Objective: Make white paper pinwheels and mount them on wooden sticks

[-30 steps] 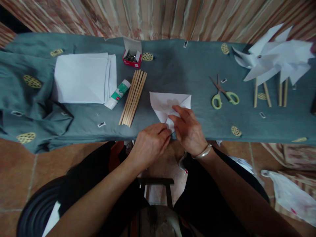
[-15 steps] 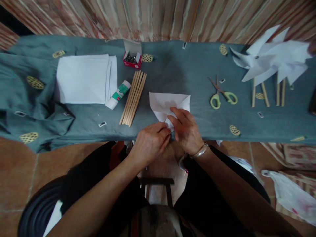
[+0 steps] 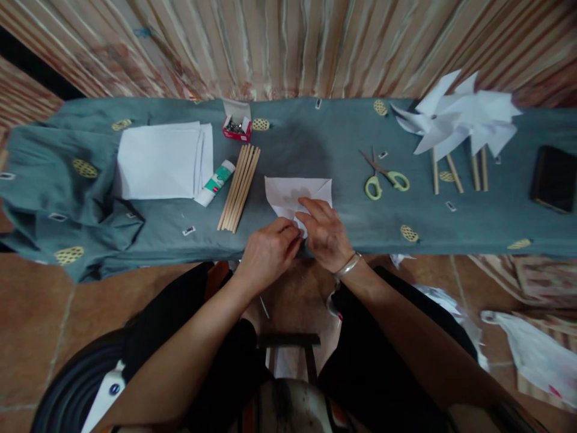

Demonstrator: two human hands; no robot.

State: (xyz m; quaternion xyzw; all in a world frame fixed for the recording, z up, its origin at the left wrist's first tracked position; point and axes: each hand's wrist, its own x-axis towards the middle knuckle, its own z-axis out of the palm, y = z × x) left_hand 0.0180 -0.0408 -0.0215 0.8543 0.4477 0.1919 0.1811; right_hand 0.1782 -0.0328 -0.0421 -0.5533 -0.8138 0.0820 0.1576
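Observation:
A white folded paper lies on the grey-green cloth near the front edge of the table. My left hand pinches the paper's near corner, fingers curled. My right hand, with a silver bangle on the wrist, presses its fingers down on the paper's near right part. The two hands touch each other at the fold.
Left of the paper lie a bundle of wooden sticks, a glue stick, a stack of white sheets and a red box of pins. Right: green-handled scissors, white paper pinwheels, a dark phone. A stool stands below.
The head camera has tilted up and back, so the table sits lower and smaller in view and the phone appears. Both hands stay on the paper's near corner.

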